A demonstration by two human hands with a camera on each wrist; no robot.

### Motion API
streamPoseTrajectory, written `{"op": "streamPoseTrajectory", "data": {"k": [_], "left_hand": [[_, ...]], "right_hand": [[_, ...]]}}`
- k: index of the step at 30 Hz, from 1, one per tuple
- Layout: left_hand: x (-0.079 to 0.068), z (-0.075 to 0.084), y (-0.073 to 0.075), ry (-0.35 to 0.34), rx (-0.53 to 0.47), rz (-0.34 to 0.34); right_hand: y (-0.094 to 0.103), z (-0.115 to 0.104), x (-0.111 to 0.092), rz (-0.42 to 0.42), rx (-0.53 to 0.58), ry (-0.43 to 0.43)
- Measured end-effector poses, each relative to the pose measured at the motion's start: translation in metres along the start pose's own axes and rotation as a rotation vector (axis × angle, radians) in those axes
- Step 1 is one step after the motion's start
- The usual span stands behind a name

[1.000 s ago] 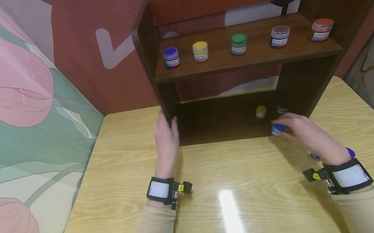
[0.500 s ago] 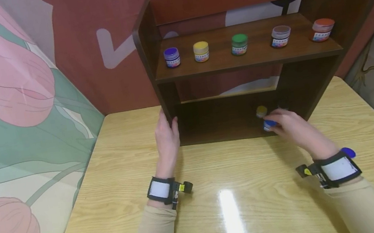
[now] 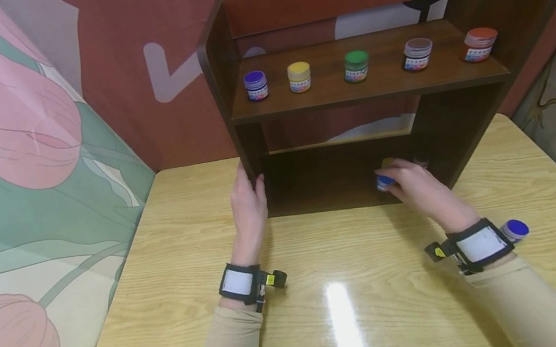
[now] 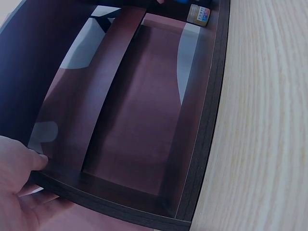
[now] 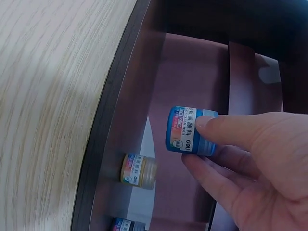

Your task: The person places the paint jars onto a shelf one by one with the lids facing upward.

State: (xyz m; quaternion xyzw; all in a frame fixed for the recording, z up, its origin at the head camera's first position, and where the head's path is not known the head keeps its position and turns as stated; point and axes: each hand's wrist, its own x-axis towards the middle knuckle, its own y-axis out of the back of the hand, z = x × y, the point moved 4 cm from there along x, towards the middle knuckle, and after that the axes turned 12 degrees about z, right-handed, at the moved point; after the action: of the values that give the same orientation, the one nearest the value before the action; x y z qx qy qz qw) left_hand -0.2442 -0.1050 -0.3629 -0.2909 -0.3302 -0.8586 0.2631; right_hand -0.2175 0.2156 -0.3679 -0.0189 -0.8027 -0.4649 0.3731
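Observation:
My right hand pinches a blue paint jar by its lid end, between thumb and fingers, inside the lower compartment of a dark brown wooden shelf. Beyond it on the bottom board stands a yellow paint jar, mostly covered by the hand in the head view. A dark paint jar is partly visible farther right in the compartment. My left hand grips the shelf's left side panel, its thumb on the inner face and its fingers around the outside.
On the upper board a purple jar, yellow jar, green jar, dark jar and red jar stand in a row. A purple-lidded jar is on the wooden table, beside the right wrist.
My right hand has carried the blue paint jar leftward and inward from the shelf's front edge, in front of the yellow jar. My left hand has stayed on the side panel.

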Motion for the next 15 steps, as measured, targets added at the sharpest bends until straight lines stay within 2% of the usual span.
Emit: {"op": "streamPoseTrajectory", "data": {"k": [4,9,15], "left_hand": [[0.000,0.000,0.000,-0.006,-0.012,0.006],[0.000,0.000,0.000,-0.017,-0.010,0.012],[0.000,0.000,0.000,-0.016,-0.001,0.012]], "right_hand": [[-0.007,0.001,0.005,-0.004,0.002,-0.011],[-0.016,0.004,0.010,-0.049,0.003,-0.061],[-0.024,0.004,0.014,-0.059,0.010,-0.071]]}}
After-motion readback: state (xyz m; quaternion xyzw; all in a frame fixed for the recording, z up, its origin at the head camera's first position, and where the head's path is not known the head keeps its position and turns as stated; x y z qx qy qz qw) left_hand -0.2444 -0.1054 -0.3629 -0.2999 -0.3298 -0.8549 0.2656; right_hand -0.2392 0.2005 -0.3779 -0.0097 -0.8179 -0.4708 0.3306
